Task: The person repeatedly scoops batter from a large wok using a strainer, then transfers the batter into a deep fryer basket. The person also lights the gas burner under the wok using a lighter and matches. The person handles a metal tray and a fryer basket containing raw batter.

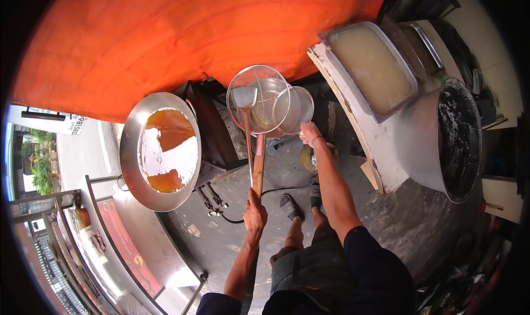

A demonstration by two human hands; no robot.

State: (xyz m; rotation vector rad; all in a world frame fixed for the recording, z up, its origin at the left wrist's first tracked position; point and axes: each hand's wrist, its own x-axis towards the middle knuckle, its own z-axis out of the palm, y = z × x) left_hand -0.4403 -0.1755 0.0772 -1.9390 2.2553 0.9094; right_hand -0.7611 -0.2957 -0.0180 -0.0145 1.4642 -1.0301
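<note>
In my left hand (254, 213) I hold two long handles together. One is the wooden handle of a round wire-mesh skimmer (275, 85), the other belongs to a metal wok spatula (245, 96) whose blade lies over the mesh. Behind the skimmer is a metal pot (304, 104), partly hidden by the mesh. The fingers of my right hand (310, 135) are curled at the pot's lower right edge, gripping it there; the exact hold is hidden. To the left, a large wok (129, 157) contains amber oil (176, 126) with bright reflections.
An orange tarp (198, 33) hangs ahead. At right, a white counter (379, 149) bears a metal tray (370, 110) of cloudy pale liquid and a big, deep metal bowl (418, 137). Gas valves (214, 209) and a black hose (285, 188) are low down. A metal-framed cart (136, 240) stands left.
</note>
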